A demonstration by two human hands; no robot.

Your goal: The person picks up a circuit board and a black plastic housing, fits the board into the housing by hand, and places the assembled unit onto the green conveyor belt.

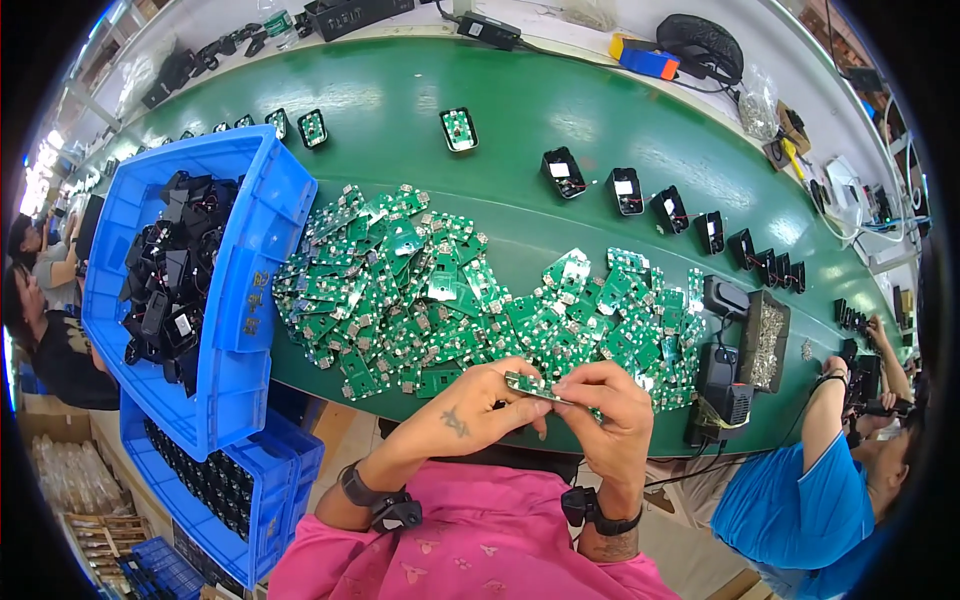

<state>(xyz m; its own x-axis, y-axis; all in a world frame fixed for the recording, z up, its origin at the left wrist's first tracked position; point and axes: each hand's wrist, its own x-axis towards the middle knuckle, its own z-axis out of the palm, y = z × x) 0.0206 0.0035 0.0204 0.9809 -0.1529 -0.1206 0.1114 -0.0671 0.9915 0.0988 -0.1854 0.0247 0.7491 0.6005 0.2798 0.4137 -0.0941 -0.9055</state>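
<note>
Green conveyor belt curves across in front of me, with a white bench behind it cluttered with cables and tools. Both my hands meet just over its near edge, above my pink shirt. My left hand is curled, thumb and fingers pinched on the left end of a small green circuit board; my right hand is closed around the board's right end, fingertips pressing it from above. The board lies nearly flat between them, tilted slightly down to the right, held clear of the belt.

Just beyond my knuckles spreads a big heap of loose circuit boards, reaching almost to the near edge (so little bare belt is left right in front of me). The far half of the belt is more open, with black housings spaced in a row along it, some carrying boards.

To my left a blue crate full of black housings sits tilted, overhanging the belt edge, stacked over another blue crate below. To my right a black tray of screws and a black electric screwdriver crowd the near edge. Beyond them, a person in a blue shirt works at the belt.
</note>
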